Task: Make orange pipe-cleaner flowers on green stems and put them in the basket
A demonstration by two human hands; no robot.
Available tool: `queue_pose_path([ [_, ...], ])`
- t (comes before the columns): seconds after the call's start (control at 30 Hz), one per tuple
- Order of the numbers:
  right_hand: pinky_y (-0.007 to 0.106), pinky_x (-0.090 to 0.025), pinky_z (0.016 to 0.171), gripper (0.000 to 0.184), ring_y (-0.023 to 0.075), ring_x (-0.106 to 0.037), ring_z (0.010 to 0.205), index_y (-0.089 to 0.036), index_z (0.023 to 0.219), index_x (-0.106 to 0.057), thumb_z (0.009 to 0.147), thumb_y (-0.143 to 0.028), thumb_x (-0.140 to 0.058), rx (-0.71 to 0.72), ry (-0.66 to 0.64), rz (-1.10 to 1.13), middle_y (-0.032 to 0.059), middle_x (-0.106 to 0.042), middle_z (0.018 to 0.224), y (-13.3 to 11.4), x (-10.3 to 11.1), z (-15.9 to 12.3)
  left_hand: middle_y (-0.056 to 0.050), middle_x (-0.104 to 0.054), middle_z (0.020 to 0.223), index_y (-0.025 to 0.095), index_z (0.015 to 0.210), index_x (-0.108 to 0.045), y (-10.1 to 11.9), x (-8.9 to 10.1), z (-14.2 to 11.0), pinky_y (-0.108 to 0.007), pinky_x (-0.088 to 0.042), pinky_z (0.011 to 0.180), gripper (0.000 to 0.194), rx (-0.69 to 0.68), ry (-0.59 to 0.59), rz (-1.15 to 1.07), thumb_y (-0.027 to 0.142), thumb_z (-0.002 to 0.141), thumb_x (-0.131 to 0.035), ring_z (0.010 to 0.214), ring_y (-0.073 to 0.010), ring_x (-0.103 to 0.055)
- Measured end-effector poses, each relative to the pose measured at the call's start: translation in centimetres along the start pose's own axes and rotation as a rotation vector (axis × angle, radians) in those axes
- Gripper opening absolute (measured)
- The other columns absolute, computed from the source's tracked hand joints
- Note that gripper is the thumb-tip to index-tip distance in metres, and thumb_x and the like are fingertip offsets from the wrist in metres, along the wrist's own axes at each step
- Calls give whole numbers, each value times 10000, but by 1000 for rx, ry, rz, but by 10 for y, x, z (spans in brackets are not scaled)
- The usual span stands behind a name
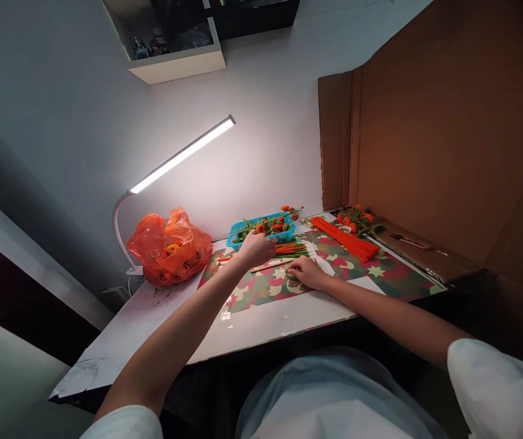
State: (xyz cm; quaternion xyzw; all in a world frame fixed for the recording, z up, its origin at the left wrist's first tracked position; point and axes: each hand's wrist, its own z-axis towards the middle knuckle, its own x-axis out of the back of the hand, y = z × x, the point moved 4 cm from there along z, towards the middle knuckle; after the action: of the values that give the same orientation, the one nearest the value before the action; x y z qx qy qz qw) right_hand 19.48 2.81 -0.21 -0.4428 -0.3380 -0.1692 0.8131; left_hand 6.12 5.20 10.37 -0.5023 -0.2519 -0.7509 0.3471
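My left hand [258, 247] is above the table in front of the blue basket [261, 220], its fingers closed; whatever they may hold is hidden. The basket carries orange flowers with green stems. Beside that hand lie several thin green and orange sticks [292, 249]. My right hand [309, 272] rests lower on the patterned mat [268, 292], fingers curled round a small greenish roll [292, 275] that looks like tape. A thin pale stick [270, 265] lies between the two hands.
An orange plastic bag [170, 247] with flowers stands at the left by the clamped lamp [181, 155]. To the right are a bundle of orange strips [346, 239], more orange flowers [356, 218], a pink-handled tool [416, 242] and a tall cardboard wall [435, 134].
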Motion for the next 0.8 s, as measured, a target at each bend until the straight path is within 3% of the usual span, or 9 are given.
queue_pose_path([
  [0.07, 328, -352, 786, 259, 234, -561, 942, -247, 968, -709, 832, -213, -491, 14, 13, -16, 56, -691, 950, 3, 1, 0, -28, -546, 502, 187, 520, -566, -2, 13, -4, -290, -366, 706, 284, 26, 56, -152, 281, 776, -486, 621, -163, -517],
  [0.17, 347, -351, 809, 322, 235, -533, 968, -280, 1117, -658, 868, -248, -457, -14, 22, -94, 62, -650, 975, 9, 2, 2, -38, -650, 705, 161, 698, -632, -6, 13, -10, -237, -383, 635, 353, 114, 162, -519, 392, 841, -406, 639, -126, -536],
  [0.3, 392, -363, 843, 299, 246, -496, 1019, -268, 1072, -682, 880, -364, -473, -62, 156, -145, 80, -576, 1050, 15, 10, 3, -24, -615, 658, 138, 781, -609, -18, -20, -19, -211, -354, 504, 353, 281, 306, -955, 451, 801, -447, 508, -84, -454],
  [0.4, 384, -398, 856, 308, 243, -497, 1052, -237, 1090, -667, 855, -376, -523, -10, 247, 21, 86, -569, 1076, 11, 18, 6, 16, -534, 553, 138, 742, -596, -23, -44, -31, -195, -333, 467, 315, 385, 398, -1094, 440, 756, -509, 473, -70, -414],
  [0.47, 343, -454, 785, 346, 215, -551, 964, -211, 1129, -635, 844, -383, -541, -10, 165, 250, 81, -597, 1026, 5, 15, 10, 37, -479, 513, 145, 708, -584, -20, -54, -39, -188, -330, 448, 292, 417, 444, -1159, 429, 742, -524, 461, -69, -408],
  [0.53, 301, -489, 672, 413, 183, -596, 818, -180, 1148, -609, 814, -422, -582, -92, -13, 493, 74, -630, 958, -2, 3, 17, 52, -433, 490, 151, 680, -571, -15, -60, -44, -184, -327, 426, 277, 440, 456, -1223, 421, 734, -531, 435, -63, -384],
  [0.63, 263, -497, 611, 419, 145, -606, 686, -149, 997, -656, 704, -445, -701, -161, -213, 713, 62, -659, 872, -14, -18, 25, 65, -402, 469, 160, 721, -586, -12, -63, -48, -171, -289, 399, 244, 456, 528, -1257, 400, 727, -543, 424, -63, -365],
  [0.7, 251, -501, 608, 384, 125, -599, 642, -137, 854, -673, 635, -442, -754, -178, -238, 814, 46, -659, 799, -18, -29, 29, 64, -410, 459, 160, 741, -598, -14, -65, -49, -169, -277, 398, 253, 461, 550, -1266, 409, 723, -561, 425, -64, -371],
  [0.8, 251, -506, 602, 383, 112, -595, 607, -139, 810, -670, 586, -428, -783, -242, -184, 937, 28, -658, 750, -14, -40, 31, 25, -532, 531, 149, 777, -622, -19, -67, -51, -178, -321, 435, 300, 451, 537, -1291, 442, 714, -601, 474, -73, -429],
])
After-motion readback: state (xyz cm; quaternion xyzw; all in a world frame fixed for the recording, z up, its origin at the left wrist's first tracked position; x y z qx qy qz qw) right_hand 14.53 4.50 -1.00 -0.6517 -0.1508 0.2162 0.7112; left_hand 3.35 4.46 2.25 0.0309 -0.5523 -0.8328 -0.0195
